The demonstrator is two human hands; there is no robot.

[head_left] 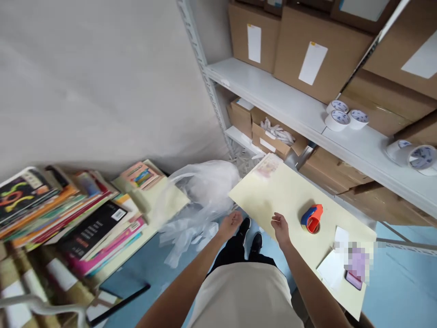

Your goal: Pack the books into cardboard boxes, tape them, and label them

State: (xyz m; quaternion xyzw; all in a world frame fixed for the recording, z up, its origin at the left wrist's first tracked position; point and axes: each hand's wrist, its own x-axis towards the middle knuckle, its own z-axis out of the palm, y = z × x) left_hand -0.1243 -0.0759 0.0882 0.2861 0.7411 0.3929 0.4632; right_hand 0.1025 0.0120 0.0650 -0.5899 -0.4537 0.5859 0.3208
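Observation:
Over the floor beside the cream table, my left hand [230,225] hangs with its fingers loosely bent and holds nothing I can see. A translucent plastic bag [208,184] lies just beyond it, with white paper or plastic strips [187,234] below. My right hand [280,228] is at the near edge of the cream tabletop [273,191], fingers half curled and a little apart, with nothing visible in it. An orange and blue tape dispenser [312,218] rests on that tabletop, to the right of my right hand.
Stacks of books [92,228] cover the left table. White paper [332,269] and a phone [354,279] lie on the right table. Shelving [266,84] behind carries cardboard boxes [317,54] and white tape rolls [337,119]. One low open box [271,136] holds white items.

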